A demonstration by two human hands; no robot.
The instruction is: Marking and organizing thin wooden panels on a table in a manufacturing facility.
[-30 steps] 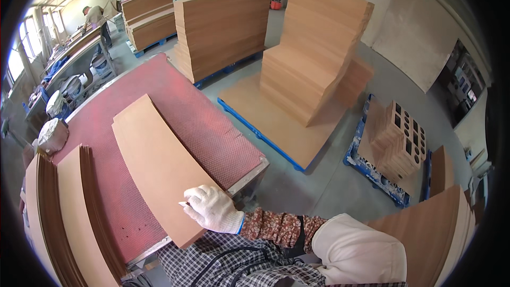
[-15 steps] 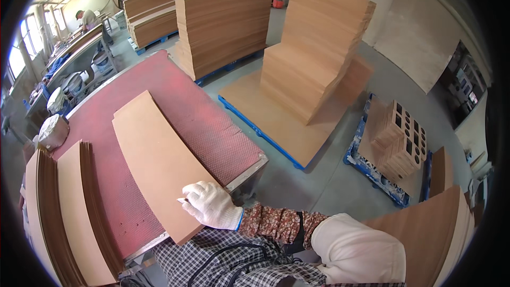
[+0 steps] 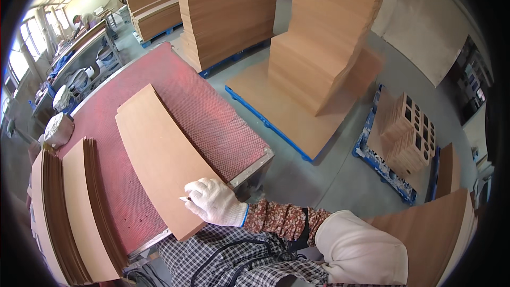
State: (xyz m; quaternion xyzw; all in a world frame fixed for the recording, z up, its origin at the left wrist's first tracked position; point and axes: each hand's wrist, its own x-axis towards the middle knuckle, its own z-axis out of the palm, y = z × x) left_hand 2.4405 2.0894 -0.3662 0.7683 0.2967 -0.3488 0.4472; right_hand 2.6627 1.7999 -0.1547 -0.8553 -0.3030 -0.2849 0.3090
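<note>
My right hand (image 3: 215,202), in a white knit glove with a blue cuff edge, rests at the near right end of a long, slightly curved tan board (image 3: 164,159). Its fingers are closed around a thin pencil-like stick (image 3: 184,199); only the pale pointed tip shows by the thumb. The board lies on a red, mesh-textured tabletop (image 3: 212,122), its near end reaching to the table's front edge. A second board edge peeks out beneath it at the far end. My left hand is out of sight.
Two stacks of curved boards (image 3: 87,207) stand at the table's left, beside a wrapped roundish bundle (image 3: 58,129). Tall board stacks (image 3: 228,26) sit on blue pallets beyond. Right, a pallet (image 3: 366,127) bears cut pieces with holes (image 3: 411,138). A person (image 3: 85,20) works far left.
The view has shifted slightly, so the whole scene sits a little further right. My right hand keeps its place on the board, fingers still closed around the stick.
</note>
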